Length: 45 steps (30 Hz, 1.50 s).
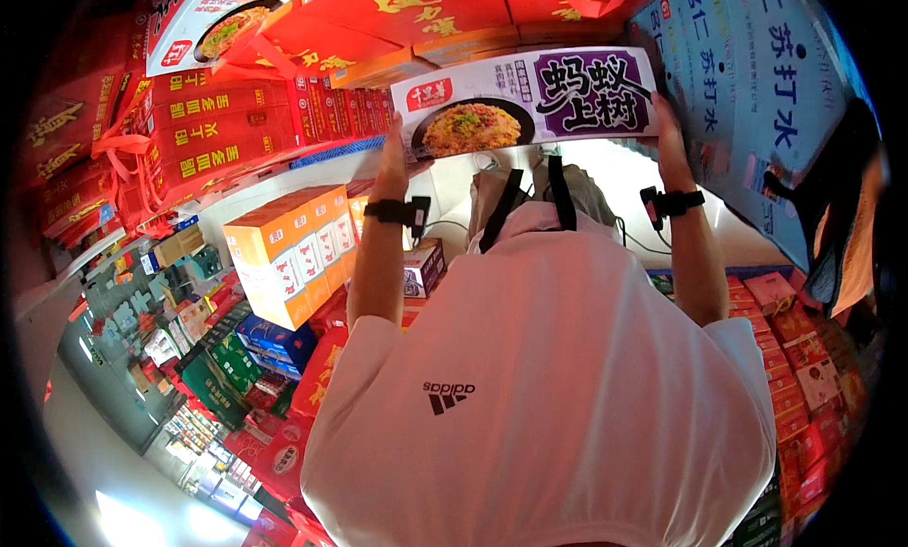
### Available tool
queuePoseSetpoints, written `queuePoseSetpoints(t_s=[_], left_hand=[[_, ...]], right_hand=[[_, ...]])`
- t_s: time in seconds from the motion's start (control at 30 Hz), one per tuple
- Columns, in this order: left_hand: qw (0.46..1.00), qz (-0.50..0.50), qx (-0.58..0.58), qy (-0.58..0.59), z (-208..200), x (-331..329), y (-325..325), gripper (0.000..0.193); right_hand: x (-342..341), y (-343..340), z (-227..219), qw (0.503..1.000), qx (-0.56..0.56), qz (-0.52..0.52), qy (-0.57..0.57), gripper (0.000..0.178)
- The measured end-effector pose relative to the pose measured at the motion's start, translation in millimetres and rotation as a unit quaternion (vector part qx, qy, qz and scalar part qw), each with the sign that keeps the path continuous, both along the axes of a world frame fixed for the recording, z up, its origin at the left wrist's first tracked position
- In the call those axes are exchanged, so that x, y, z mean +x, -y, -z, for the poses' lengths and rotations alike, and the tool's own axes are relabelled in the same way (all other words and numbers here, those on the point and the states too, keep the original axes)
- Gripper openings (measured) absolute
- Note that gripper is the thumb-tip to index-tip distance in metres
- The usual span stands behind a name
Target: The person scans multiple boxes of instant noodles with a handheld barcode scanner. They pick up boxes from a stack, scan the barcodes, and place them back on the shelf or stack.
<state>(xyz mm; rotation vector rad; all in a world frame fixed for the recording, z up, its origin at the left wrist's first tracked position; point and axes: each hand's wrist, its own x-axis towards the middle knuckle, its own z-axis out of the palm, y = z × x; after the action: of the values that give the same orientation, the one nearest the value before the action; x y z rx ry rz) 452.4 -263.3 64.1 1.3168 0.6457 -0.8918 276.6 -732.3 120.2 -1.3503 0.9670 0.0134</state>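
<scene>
A long white and purple carton [526, 103] with a picture of a noodle dish in a dark bowl spans the space between my hands. Its printed side faces up toward me. My left hand [392, 161] grips its left end, and my right hand [671, 148] is pressed around the right end. Most of the fingers are hidden behind the carton. Each wrist wears a black strap with a small device. Just beyond the carton's far edge are stacked red gift cartons [430, 10].
Another white carton with a noodle picture [222, 25] sits on red cartons at the far left. Light-blue cartons [733, 84] rise close on the right. Orange and white cartons [293, 254] and a purple carton [424, 266] are near my left arm. Red boxes [804, 358] lie lower right.
</scene>
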Motion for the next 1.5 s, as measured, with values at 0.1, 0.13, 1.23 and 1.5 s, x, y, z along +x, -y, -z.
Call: queuePoseSetpoints(t_s=[0.1,0.13,1.23,1.5], left_hand=[[0.997,0.005,0.065,0.036,-10,-14,19,0.073],[0.993,0.021,0.097,0.057,-31,-20,35,0.069],[0.959,0.116,0.194,0.169,43,-57,-33,0.065],[0.984,0.072,0.137,0.087,20,-109,-59,0.077]], right_hand=[[-9,9,20,1.0,0.005,-0.027,0.014,0.067],[-15,11,33,0.999,-0.024,-0.04,0.008,0.067],[-119,16,-266,0.656,-0.662,0.299,0.206,0.028],[-174,-5,-277,0.731,-0.562,0.332,0.198,0.029]])
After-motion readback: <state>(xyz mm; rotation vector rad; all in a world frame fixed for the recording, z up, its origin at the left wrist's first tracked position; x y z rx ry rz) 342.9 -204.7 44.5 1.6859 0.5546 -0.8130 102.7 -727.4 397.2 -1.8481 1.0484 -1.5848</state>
